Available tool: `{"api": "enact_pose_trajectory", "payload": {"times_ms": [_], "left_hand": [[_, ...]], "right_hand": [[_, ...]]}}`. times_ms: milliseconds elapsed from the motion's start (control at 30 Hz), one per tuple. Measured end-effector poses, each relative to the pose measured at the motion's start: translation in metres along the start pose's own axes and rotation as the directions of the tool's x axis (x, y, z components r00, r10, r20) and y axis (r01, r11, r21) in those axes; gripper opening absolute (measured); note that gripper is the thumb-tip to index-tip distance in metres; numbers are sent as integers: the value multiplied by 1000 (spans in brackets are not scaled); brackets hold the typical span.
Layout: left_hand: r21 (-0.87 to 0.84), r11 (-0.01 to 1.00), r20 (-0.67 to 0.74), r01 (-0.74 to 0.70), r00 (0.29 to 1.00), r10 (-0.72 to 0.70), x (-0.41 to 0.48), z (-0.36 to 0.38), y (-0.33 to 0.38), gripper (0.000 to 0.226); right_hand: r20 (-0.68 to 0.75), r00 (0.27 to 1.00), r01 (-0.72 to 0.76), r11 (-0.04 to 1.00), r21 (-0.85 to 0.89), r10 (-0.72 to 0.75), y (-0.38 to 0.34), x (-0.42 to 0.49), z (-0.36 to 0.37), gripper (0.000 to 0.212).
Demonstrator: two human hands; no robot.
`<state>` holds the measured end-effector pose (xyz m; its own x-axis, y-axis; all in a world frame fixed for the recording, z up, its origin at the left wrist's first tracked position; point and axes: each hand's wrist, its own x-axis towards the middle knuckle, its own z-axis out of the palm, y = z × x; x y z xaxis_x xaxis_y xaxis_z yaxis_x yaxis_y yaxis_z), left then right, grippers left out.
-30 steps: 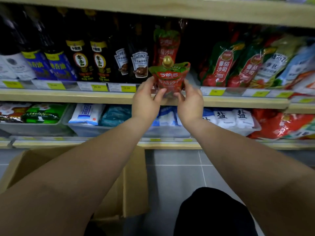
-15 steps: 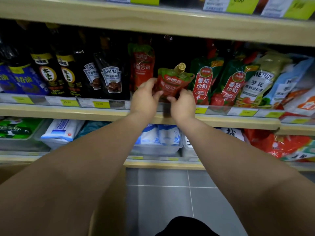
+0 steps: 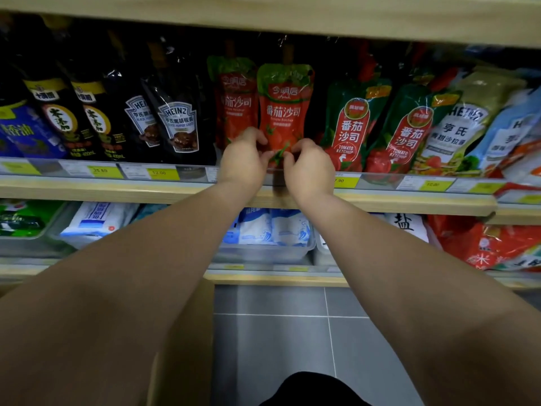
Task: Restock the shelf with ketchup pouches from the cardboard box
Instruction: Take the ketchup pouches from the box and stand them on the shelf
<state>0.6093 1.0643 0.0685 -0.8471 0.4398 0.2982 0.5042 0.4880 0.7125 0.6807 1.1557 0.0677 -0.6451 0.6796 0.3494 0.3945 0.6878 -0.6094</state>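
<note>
Head-cam view, looking fwd & down at a shop shelf (image 3: pixel 117 190). Both bare arms are reaching out to one red ketchup pouch (image 3: pixel 285 112) w/ a green top. It is standing upright at the shelf's front edge, just behind the price-tag strip (image 3: pixel 162 172). The left hand (image 3: pixel 243 162) is pinching the pouch's bottom-left corner, fingers curled in tight. The right hand (image 3: pixel 310 168) is pinching the bottom-right corner the same way. A matching pouch (image 3: pixel 234 106) is standing just beside it on the left, partly overlapped. Dark Heinz pepper-sauce pouches (image 3: pixel 178 124) are sitting further left; green-and-red tomato ketchup pouches (image 3: pixel 351 127) are leaning just right. One shelf down, white & blue bags (image 3: pixel 275 227) are lying in a tray. A tan piece of the cardboard box (image 3: pixel 187 341) is showing btwn the arms, on grey floor tiles (image 3: pixel 292 332).
</note>
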Motion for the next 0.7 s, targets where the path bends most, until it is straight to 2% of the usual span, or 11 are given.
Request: {"api": "enact_pose_trajectory", "payload": {"times_ms": [200, 300, 400, 533, 700], "left_hand": [[192, 976, 119, -106, 989, 84, 11, 0, -4, 30], [202, 970, 177, -134, 979, 98, 15, 3, -6, 32], [205, 975, 196, -91, 979, 50, 17, 5, -8, 39], [112, 986, 160, -121, 982, 102, 4, 0, -5, 39], [62, 967, 1, -247, 969, 247, -41, -26, -15, 31]], "right_hand": [[78, 997, 7, 992, -129, 4, -2, 6, 3, 27], [106, 994, 10, 980, -198, 11, -3, 6, 7, 29], [130, 991, 27, 972, -232, 3, -3, 4, 12, 31], [160, 987, 65, 978, -197, -33, -2, -3, 10, 35], [-17, 978, 204, 973, -106, -207, -8, -31, -2, 33]]}}
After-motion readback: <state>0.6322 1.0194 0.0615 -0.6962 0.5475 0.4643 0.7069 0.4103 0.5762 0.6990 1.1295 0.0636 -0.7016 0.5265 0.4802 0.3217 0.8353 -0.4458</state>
